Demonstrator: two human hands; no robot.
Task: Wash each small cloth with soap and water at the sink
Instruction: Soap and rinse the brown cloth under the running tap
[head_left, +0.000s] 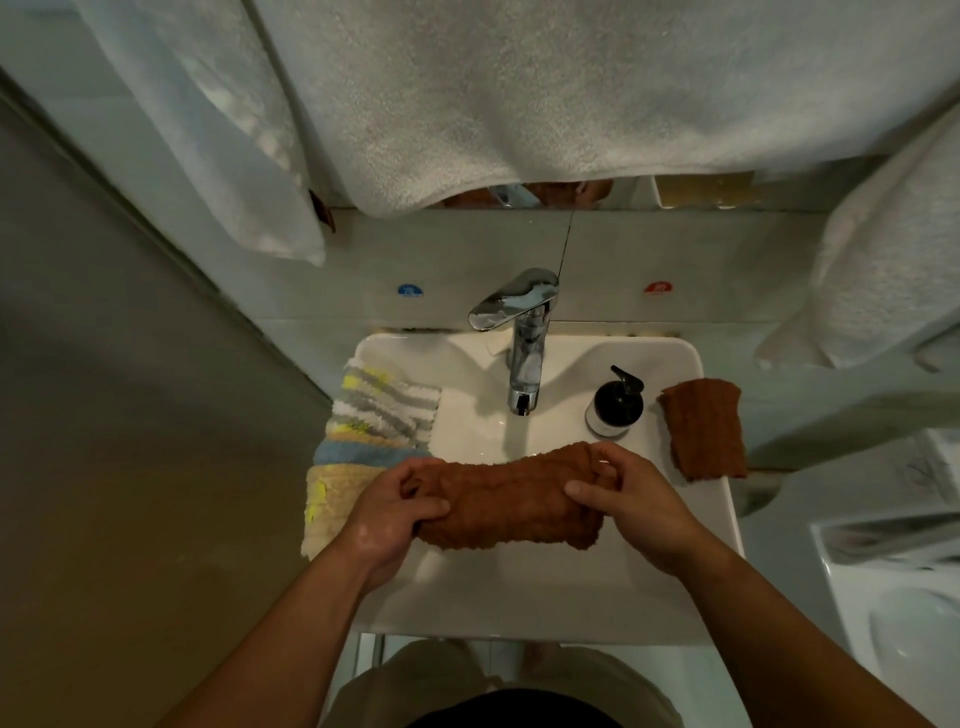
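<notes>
Looking down from the head cam, both hands were on a brown cloth (498, 501) stretched sideways over the sink (519, 592) basin, just in front of the tap (525, 343). The left hand (392, 522) had its fingers curled round the cloth's left end, thumb against it. The right hand (636, 512) gripped the right end the same way, fingers wrapped over the bunched edge. Cloth was kind of rolled up between them. Couldn't tell if water was running, too dim under the spout. A soap bottle (615, 405) with a black pump stood on the rim right of the tap, near the right hand but apart from it. A second brown cloth (704, 428) lay folded on the right rim, partly over the edge. Striped cloths (382, 405) were piled on the left rim, just beside the left hand. A white towel (519, 104) hung above it all.
</notes>
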